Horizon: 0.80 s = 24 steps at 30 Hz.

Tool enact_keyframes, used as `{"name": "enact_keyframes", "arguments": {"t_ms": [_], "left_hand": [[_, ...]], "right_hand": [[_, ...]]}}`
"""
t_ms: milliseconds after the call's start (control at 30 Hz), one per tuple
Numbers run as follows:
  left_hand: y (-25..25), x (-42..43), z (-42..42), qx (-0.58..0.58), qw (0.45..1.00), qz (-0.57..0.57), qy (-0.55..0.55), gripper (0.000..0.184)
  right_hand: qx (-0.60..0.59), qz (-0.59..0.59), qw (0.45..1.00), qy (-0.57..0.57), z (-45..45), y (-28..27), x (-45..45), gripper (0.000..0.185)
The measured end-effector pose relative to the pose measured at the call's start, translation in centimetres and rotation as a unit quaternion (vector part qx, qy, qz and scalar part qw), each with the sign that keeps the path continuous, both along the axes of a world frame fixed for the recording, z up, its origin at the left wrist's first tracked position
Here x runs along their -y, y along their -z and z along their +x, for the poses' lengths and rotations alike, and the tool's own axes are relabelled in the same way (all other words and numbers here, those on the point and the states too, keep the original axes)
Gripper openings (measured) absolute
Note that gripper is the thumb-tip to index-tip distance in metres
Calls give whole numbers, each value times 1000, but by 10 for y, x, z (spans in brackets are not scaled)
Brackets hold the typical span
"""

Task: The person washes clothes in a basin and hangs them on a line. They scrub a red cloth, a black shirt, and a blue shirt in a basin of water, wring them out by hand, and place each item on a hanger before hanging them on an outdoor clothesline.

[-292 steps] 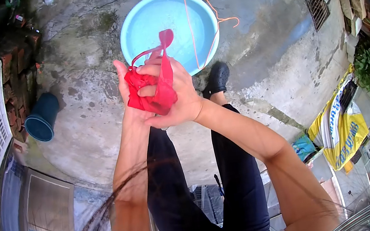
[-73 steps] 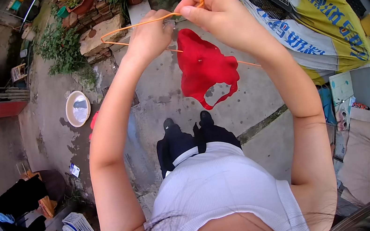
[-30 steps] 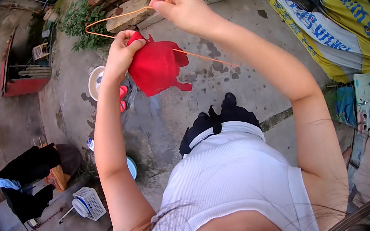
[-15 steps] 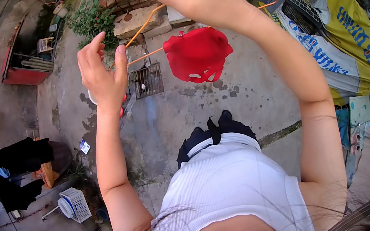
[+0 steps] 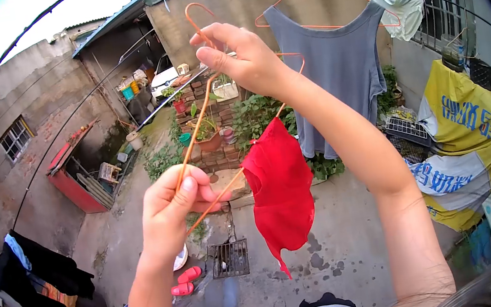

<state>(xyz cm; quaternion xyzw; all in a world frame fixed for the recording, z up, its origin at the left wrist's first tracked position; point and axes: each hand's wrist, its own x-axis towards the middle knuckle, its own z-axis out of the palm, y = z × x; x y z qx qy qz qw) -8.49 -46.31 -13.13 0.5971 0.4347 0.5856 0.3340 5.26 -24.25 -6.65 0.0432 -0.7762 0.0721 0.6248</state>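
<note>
An orange wire clothes hanger (image 5: 196, 131) is held up in front of me, tilted, its hook rising above my right hand. My right hand (image 5: 245, 59) grips it at the neck just below the hook. At the hanger's left corner my left hand (image 5: 172, 206) is closed, thumb and fingers on the wire. A small red garment (image 5: 281, 189) hangs from the bottom bar, right of my left hand and below my right. Its exact kind is unclear, and neither hand touches it.
A grey tank top (image 5: 334, 72) and pale green underpants (image 5: 399, 9) hang at the upper right near a barred window. Dark clothes (image 5: 36, 271) hang at left. Red slippers (image 5: 186, 281) lie by a floor drain (image 5: 229, 259). A yellow-white tarp (image 5: 462, 135) covers things at right.
My view has tilted up, bringing the wall and hanging clothes into sight. My left hand, loosely spread before, has closed on the hanger's corner. The red garment now hangs longer.
</note>
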Motion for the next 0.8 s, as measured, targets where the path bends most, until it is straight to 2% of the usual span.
{"name": "enact_keyframes", "arguments": {"t_ms": [33, 67, 133, 233, 267, 333, 400, 467, 500, 533, 633, 800], "left_hand": [[-17, -2, 0, -13, 999, 19, -23, 24], [-33, -4, -2, -26, 998, 38, -46, 24], [-63, -2, -7, -68, 991, 71, -93, 23], [-106, 4, -11, -113, 976, 99, -157, 24], [-120, 6, -9, -105, 974, 102, -171, 25], [-146, 4, -16, -130, 966, 100, -201, 25], [-167, -3, -22, -133, 962, 94, -221, 25], [-178, -23, -47, -129, 955, 77, -256, 28], [-177, -33, -58, -135, 948, 77, -277, 28], [-178, -44, -75, -138, 946, 68, -284, 31], [-157, -65, -88, -101, 954, 45, -279, 30], [-96, -84, -88, -57, 959, 38, -276, 28]], "right_hand": [[-101, 104, 985, 99, 3, -10, 0, 28], [-201, 203, 939, 193, 7, -18, 1, 29], [-202, 189, 941, 194, 29, -18, 15, 26], [-101, 34, 991, 84, 68, 2, 40, 15], [-103, 36, 990, 86, 79, 11, 47, 15], [1, -64, 998, 16, 100, 30, 58, 11], [13, -114, 993, -23, 111, 49, 68, 10], [94, -121, 988, -15, 130, 66, 73, 9], [109, -100, 989, -9, 133, 79, 69, 11], [165, -159, 973, -11, 141, 87, 76, 12], [226, -163, 960, 2, 155, 124, 74, 15], [333, -228, 915, 23, 186, 174, 75, 18]]}}
